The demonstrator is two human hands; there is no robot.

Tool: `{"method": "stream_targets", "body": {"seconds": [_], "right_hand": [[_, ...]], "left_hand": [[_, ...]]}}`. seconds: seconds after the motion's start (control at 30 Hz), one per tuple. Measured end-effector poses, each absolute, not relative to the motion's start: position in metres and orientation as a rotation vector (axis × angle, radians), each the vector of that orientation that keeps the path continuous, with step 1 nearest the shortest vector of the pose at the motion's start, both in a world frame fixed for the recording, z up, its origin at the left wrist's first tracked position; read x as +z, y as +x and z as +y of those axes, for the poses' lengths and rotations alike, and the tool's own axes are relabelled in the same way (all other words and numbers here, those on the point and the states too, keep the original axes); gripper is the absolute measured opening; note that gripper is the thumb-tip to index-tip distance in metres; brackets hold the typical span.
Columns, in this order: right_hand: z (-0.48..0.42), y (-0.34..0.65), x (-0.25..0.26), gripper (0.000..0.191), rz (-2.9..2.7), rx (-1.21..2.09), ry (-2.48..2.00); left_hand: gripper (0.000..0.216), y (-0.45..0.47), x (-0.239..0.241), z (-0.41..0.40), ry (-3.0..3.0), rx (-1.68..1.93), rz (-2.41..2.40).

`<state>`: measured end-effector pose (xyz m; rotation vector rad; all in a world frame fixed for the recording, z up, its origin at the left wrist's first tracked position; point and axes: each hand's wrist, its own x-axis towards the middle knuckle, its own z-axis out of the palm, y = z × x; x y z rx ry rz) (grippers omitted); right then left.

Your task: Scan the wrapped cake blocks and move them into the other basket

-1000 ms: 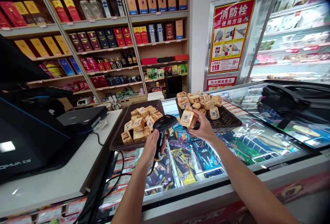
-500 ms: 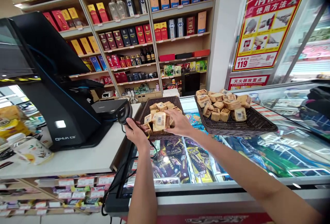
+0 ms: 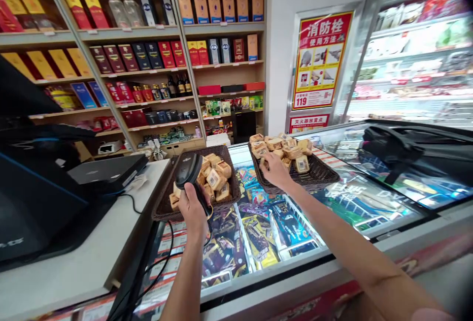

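Observation:
My left hand (image 3: pixel 192 208) grips the handle of a black barcode scanner (image 3: pixel 187 169), held upright over the near edge of the left wicker basket (image 3: pixel 162 206). That basket holds several small tan wrapped packets (image 3: pixel 215 178) with barcode labels. My right hand (image 3: pixel 274 170) reaches into the right wicker basket (image 3: pixel 320 176), fingers curled around one of its tan packets (image 3: pixel 284 149); the grip itself is partly hidden. Both baskets rest on the glass lid of a chest freezer (image 3: pixel 258 222).
A black till screen and printer (image 3: pixel 55 188) stand on the white counter (image 3: pixel 84 257) at left, the scanner's cable trailing down its edge. Shelves of boxed goods (image 3: pixel 155 55) fill the back wall. A black bag (image 3: pixel 395 146) lies on the freezer at right.
My right hand left the packet in the left basket and moved across to the right basket. The scanner stayed in my left hand, and the view swung back to the right.

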<state>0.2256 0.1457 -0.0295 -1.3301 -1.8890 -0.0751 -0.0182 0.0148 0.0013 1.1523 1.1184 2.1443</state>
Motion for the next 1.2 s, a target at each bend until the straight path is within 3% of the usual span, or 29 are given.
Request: {"method": "stream_targets", "body": {"seconds": [0.17, 0.33, 0.5, 0.87, 1.2], "right_hand": [[0.179, 0.300, -0.029, 0.045, -1.633, -0.118, -1.965], [0.202, 0.327, -0.026, 0.057, -1.518, -0.115, -2.055], [0.209, 0.332, -0.021, 0.050, -1.558, -0.045, -2.070], [0.122, 0.241, -0.034, 0.041, -1.512, -0.255, -1.024], [0.104, 0.224, -0.067, 0.041, -1.593, -0.287, -0.814]], "left_hand": [[0.055, 0.005, -0.004, 0.012, 1.135, 1.893, 1.053], [0.055, 0.012, -0.008, 0.012, 1.092, 1.815, 1.060], [0.058, 0.012, -0.005, 0.011, 1.093, 1.805, 1.052], [0.061, 0.016, -0.014, 0.009, 1.098, 1.652, 1.073], [0.058, 0.018, -0.025, 0.008, 1.333, 1.526, 1.045]]}}
